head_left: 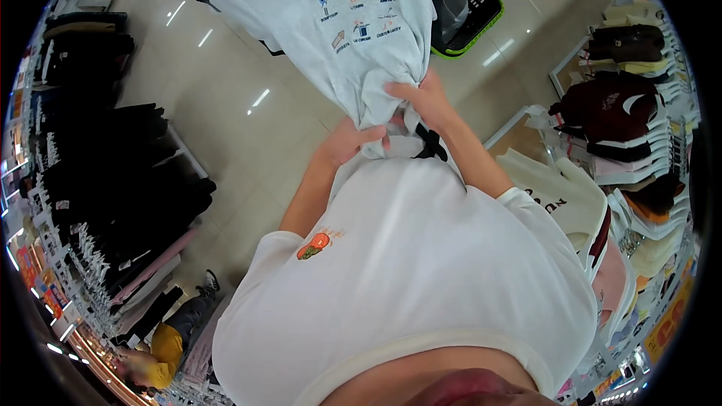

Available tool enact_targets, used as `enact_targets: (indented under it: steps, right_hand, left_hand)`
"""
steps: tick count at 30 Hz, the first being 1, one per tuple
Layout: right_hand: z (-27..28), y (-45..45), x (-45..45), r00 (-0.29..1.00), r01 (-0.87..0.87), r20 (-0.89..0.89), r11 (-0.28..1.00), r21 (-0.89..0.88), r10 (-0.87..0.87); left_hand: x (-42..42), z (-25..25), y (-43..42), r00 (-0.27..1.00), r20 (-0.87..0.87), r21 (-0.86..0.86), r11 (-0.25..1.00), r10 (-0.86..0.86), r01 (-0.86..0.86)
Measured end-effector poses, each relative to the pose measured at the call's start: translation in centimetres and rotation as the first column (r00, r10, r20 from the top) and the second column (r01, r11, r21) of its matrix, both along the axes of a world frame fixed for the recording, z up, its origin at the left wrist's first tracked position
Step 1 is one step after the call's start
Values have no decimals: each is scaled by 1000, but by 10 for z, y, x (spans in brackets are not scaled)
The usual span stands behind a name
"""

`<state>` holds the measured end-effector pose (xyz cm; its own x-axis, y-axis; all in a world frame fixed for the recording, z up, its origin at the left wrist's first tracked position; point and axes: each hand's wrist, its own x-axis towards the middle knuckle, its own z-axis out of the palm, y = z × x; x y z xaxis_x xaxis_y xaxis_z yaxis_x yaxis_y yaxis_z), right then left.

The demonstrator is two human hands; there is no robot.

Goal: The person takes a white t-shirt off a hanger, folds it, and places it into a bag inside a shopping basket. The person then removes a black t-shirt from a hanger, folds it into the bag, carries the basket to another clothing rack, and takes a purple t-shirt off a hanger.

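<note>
A pale grey-white shirt (301, 0) with several small printed pictures and words stretches out in front of me, partly cut off by the top of the view. My left hand (350, 140) grips its bunched near edge, thumb on top. Close by, my right hand (423, 101) pinches the same gathered cloth, fingers closed on it. Next to my right wrist, against my own white T-shirt, lies a black strap-like piece (431, 143); what it belongs to I cannot tell. The fingers beneath the cloth are partly hidden.
On the floor at the top stands a black shopping basket (492, 11) with a green rim and a grey item inside. Racks of dark clothes (113, 180) line the left; hanging tops (617, 116) fill the right. A person in yellow (167, 349) is at lower left.
</note>
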<state>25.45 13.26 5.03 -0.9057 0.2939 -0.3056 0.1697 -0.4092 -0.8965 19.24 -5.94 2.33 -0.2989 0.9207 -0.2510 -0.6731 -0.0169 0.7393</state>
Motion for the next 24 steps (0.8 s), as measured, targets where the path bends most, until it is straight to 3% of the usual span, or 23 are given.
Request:
enact_targets:
  steps: [2,5,8,11,14,17,18,21,22,24]
  right_hand:
    - [-12,9,-3,996,-69,54,998,13,68]
    - [-21,23,-17,997,-73,30,995,64,71]
    - [-18,50,-32,993,-100,68,991,89,95]
    - [-2,87,-49,972,-180,152,984,-8,179]
    - [-30,119,-65,976,-215,-15,966,-143,215]
    - [-27,138,-84,981,-178,16,930,-323,193]
    - [-26,142,-90,976,-203,18,937,-285,217]
    - [-31,147,-103,953,-301,0,945,-125,304]
    - [-27,151,-105,933,-357,20,930,-81,360]
    - [-30,157,-113,894,-424,-108,899,113,435]
  left_hand:
    - [-2,-4,8,999,-24,-104,993,46,-48]
    - [-14,-6,21,979,90,-158,973,184,-168]
    - [-30,-32,34,896,331,-183,952,296,-246]
    - [-49,-36,53,812,425,-263,913,400,-313]
    - [-73,-62,63,820,465,-155,943,334,-296]
    - [-75,10,120,719,297,-446,757,628,-477]
    - [-81,7,125,740,393,-336,834,546,-437]
    - [-90,-3,153,726,404,-213,829,557,-518]
    - [-92,-5,162,709,362,-215,795,605,-568]
    - [-103,-6,178,591,400,-247,704,700,-666]
